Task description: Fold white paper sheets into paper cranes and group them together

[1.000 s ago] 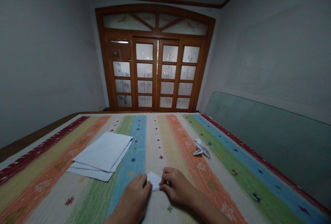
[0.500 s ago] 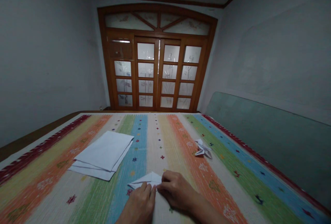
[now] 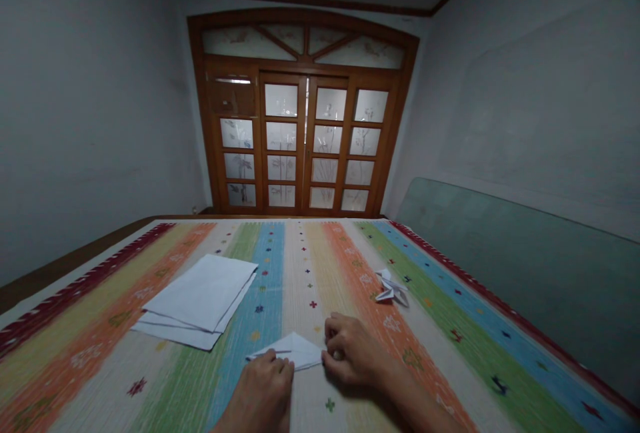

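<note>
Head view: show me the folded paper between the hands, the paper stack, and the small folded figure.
Folded white paper (image 3: 293, 351): head view, middle of its top face.
White paper stack (image 3: 203, 293): head view, centre of the top sheet.
Folded paper figure (image 3: 391, 291): head view, its body.

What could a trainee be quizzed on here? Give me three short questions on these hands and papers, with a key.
1. Which hand is nearer the folded paper figure on the striped cover?
2. True or false: the left hand rests on the stack of white sheets.
3. Which do both hands touch? A) the stack of white sheets B) the folded white paper C) the folded paper figure

Key:
1. The right hand
2. False
3. B
</note>
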A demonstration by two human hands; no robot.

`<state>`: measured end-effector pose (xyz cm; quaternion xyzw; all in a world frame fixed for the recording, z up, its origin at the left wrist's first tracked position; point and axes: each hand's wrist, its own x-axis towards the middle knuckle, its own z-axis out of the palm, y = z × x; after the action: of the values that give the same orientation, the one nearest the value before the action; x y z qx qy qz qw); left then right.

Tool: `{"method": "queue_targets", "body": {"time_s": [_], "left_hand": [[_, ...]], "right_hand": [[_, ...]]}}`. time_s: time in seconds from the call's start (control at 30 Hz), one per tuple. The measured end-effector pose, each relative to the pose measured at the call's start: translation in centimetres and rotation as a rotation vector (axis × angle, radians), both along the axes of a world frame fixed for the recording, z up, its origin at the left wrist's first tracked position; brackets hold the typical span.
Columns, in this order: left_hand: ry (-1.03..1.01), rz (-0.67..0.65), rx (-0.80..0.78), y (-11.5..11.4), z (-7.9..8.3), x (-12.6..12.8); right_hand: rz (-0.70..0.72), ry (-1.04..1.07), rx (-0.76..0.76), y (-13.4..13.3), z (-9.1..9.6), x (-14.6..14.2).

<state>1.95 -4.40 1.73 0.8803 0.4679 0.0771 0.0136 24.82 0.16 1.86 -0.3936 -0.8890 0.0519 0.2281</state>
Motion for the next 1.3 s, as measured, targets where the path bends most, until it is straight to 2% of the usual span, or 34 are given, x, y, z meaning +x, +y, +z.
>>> {"method": "queue_targets", "body": {"time_s": [0.13,0.27,0.33,0.47,0.67,0.77,0.9,1.1,1.3], "left_hand": [[-0.154,-0.005,0.122,0.9,-0.9,-0.4],[-0.260,-0.017,0.186,1.9,-1.5,-0.5],[-0.336,0.000,0.166,2.2,-1.6,-0.5],[-0.497,0.116,0.060,2.5,-1.5,-0.4],[-0.550,0.214,0.029,3.4,-1.9,-0.7],[-0.547,0.214,-0.015,3.7,-2.0,-1.0],[-0.589,0.137,-0.052,3.5,-1.7,-1.1],[-0.692,0.055,-0.072,3.1,-1.6,-1.0],[-0.721,0.007,-0.069,2.5,-1.7,-0.8]], "right_hand": [[-0.027,0.024,-0.026,0.1,-0.7,-0.1],[-0.179,0.144,-0.089,0.1,-1.4,-1.2],[-0.256,0.234,-0.146,-0.1,-1.6,-1.8],[-0.311,0.311,-0.211,-0.5,-1.9,-2.9],[-0.340,0.393,-0.297,-0.5,-2.1,-3.5],[-0.321,0.444,-0.314,-0.3,-2.1,-3.5],[-0.257,0.491,-0.291,-0.3,-2.4,-3.4],[-0.239,0.525,-0.295,-0.4,-2.6,-3.3],[-0.166,0.489,-0.323,-0.5,-2.6,-3.4]]}}
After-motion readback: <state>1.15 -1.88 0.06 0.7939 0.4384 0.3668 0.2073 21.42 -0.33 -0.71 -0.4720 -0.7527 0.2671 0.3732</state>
